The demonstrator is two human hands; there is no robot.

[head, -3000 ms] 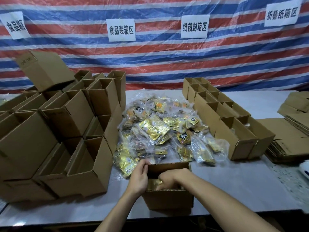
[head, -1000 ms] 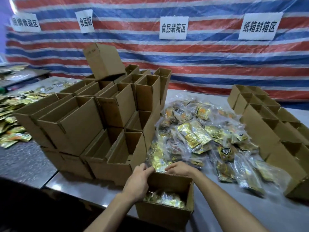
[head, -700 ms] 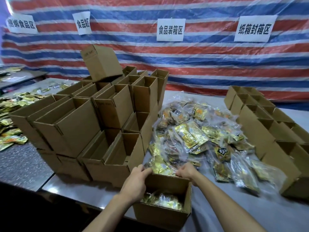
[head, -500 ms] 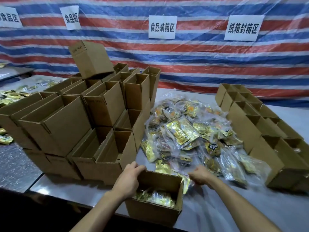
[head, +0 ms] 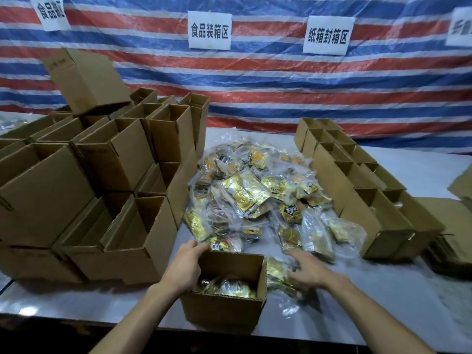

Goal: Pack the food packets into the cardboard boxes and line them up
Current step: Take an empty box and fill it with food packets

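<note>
Part-filled box (head: 224, 306) between the hands (head: 185, 267) (head: 310, 270)

A red, white and blue striped plastic tarpaulin (head: 281, 80) hangs as the back wall. Its bands run level across the whole width, and its surface is glossy and lightly wrinkled. Four white paper signs with black Chinese characters are fixed to it in a row near the top. The leftmost sign (head: 52, 12) is tilted and cut off at the top, the second sign (head: 210, 30) reads 食品装箱区, the third sign (head: 328, 35) reads 纸箱封箱区, and the rightmost sign (head: 459, 28) is cut off at the right. Below the tarpaulin a pale grey, smooth worktop (head: 421, 169) stretches from side to side. A soft patch of glare (head: 23, 310) lies on its near left corner. Under its front edge lies dark shadow (head: 51, 338).
</note>
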